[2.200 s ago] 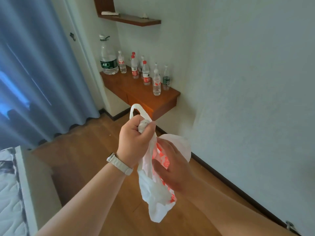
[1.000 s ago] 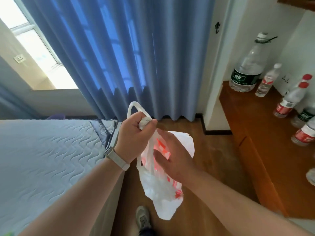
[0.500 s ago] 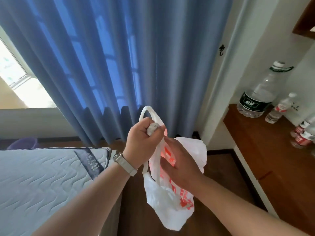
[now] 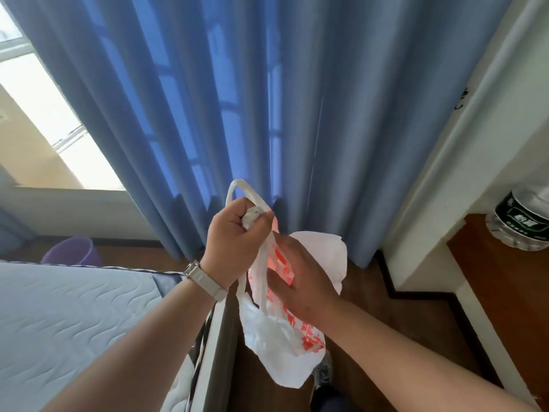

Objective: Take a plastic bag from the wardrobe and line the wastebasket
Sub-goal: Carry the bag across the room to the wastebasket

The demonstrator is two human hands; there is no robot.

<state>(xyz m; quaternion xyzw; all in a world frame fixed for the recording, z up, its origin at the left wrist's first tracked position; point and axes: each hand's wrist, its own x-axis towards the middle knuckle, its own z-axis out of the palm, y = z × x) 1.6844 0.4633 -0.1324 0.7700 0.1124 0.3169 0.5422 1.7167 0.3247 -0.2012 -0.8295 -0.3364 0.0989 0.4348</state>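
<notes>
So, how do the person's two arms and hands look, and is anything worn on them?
Both forearms are bare, with no sleeves in view. The left hand has a watch with a pale silver-grey band around its wrist. The right hand and its wrist carry nothing: no ring, glove or bracelet shows. The fingers are bare as well.

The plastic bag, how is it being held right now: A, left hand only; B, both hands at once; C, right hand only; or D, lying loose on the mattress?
B: the left hand grips the bunched handles of the plastic bag, while the right hand grasps its body.
</notes>
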